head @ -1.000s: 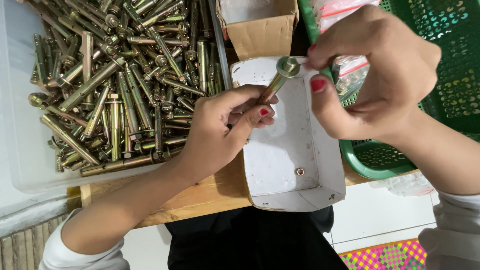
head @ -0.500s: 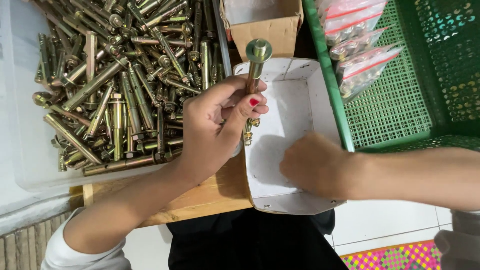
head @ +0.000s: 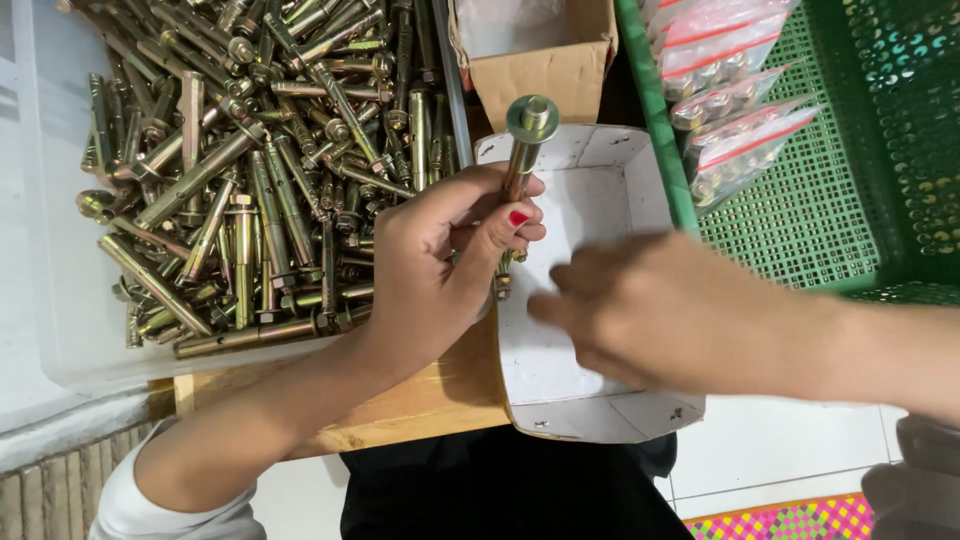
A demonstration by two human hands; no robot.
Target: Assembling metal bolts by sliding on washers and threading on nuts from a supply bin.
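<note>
From a clear tub (head: 60, 300) heaped with brass-coloured anchor bolts (head: 250, 170), the left hand (head: 430, 270) grips one bolt (head: 525, 150) upright, head up for fitting, while the blurred right hand (head: 680, 310), fingers loosely spread and empty, reaches into the white tray (head: 600, 415) beside a green basket (head: 830, 200).

A: Floor?
B: White tiled floor (head: 770, 450) lower right, bright woven mat (head: 790, 522) in pink, yellow, green at the bottom edge. Ribbed grey strip (head: 50, 495) bottom left.
A: Furniture, light?
B: Wooden worktop (head: 420, 400), pale edge. Even, soft light.
</note>
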